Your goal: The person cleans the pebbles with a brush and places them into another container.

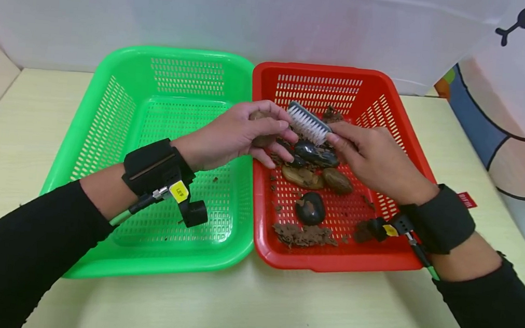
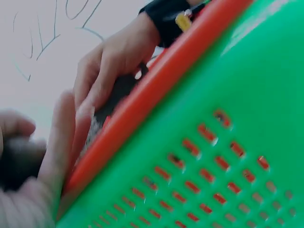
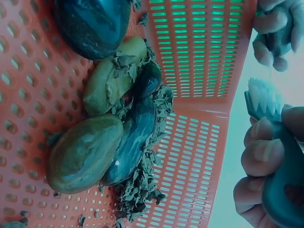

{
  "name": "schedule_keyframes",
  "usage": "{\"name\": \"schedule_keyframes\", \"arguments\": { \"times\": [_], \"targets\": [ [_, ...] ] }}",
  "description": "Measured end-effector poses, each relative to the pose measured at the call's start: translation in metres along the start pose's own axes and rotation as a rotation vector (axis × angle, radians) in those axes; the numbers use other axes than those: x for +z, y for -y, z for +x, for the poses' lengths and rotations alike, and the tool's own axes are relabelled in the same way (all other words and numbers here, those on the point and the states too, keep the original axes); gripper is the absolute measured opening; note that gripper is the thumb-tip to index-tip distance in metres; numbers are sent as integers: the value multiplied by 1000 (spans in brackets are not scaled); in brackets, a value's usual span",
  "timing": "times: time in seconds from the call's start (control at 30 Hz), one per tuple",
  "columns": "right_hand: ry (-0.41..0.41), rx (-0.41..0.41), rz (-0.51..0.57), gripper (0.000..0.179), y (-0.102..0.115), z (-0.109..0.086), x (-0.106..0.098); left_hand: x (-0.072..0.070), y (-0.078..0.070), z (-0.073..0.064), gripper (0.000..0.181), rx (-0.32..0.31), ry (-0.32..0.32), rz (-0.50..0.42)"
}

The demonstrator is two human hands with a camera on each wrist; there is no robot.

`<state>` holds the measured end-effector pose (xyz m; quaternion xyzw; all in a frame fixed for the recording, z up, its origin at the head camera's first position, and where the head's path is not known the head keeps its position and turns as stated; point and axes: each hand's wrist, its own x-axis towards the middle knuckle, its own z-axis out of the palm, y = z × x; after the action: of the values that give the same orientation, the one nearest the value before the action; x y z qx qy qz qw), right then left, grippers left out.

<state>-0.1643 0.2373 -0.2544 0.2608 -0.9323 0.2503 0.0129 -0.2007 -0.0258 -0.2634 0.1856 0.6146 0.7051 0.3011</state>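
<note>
My left hand (image 1: 234, 133) holds a brownish stone (image 1: 262, 141) over the rim where the two baskets meet; its fingers cover much of it. In the left wrist view that stone is dark and blurred. My right hand (image 1: 378, 156) grips a scrub brush (image 1: 310, 123) with white bristles, its grey-green handle (image 3: 284, 194) plain in the right wrist view. The bristles stand a little apart from the stone. Below lies the red basket (image 1: 333, 264), with a glossy black stone (image 1: 310, 208), tan stones (image 1: 337, 181) and dark stones (image 1: 316, 154) in it.
Brown crumbly flakes (image 1: 305, 235) lie around the stones and near the red basket's front wall. A green basket (image 1: 141, 263) touches its left side, with a few specks inside. Both stand on a pale wooden table (image 1: 277, 311) before a white cloth (image 1: 187, 11).
</note>
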Motion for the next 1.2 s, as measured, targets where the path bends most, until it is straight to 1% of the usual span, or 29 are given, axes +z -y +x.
{"name": "schedule_keyframes", "arguments": {
  "times": [0.07,0.17,0.2,0.27,0.3,0.33,0.37,0.43,0.47,0.53,0.57,0.63,0.7,0.73,0.77,0.83,0.9,0.97,1.07,1.2],
  "targets": [
    [2,2,-1,30,0,0,0,1,-2,-1,24,16,-88,70],
    [5,5,-1,30,-1,0,1,-3,-4,0,21,40,-283,135],
    [4,5,-5,30,-1,0,0,-5,-5,0,22,33,-341,153],
    [5,8,-11,30,-1,0,0,-11,-7,1,25,-17,-426,175],
    [4,8,-14,30,-1,0,0,-15,-7,1,29,-62,-445,187],
    [4,8,-17,29,-1,-1,0,-18,-7,1,33,-120,-446,202],
    [4,9,-18,29,-1,-1,0,-22,-7,1,37,-192,-429,230],
    [7,12,-18,29,-1,-2,0,-29,-5,2,41,-328,-366,286],
    [8,12,-16,29,-1,-2,0,-32,-4,1,43,-380,-327,322],
    [8,10,-14,28,-1,-2,0,-34,-1,1,47,-445,-255,401],
    [9,9,-12,28,-1,-1,0,-35,1,1,50,-461,-229,443],
    [7,3,-10,28,-1,-1,0,-35,3,1,52,-465,-213,522],
    [5,-1,-11,28,0,0,1,-34,5,1,51,-450,-223,589],
    [5,0,-9,28,0,0,1,-33,6,1,52,-440,-238,620],
    [6,2,-7,28,0,0,1,-32,7,1,52,-423,-265,654],
    [4,7,-7,29,0,0,1,-30,8,2,50,-365,-331,701],
    [0,16,-4,30,0,0,1,-27,9,2,47,-279,-399,727],
    [-19,18,-2,30,-1,0,1,-23,10,3,43,-184,-455,730],
    [-59,28,5,32,-1,0,2,-17,12,3,37,-53,-492,695],
    [-116,25,7,31,0,-1,2,-10,11,3,31,89,-540,652]
  ]
}}
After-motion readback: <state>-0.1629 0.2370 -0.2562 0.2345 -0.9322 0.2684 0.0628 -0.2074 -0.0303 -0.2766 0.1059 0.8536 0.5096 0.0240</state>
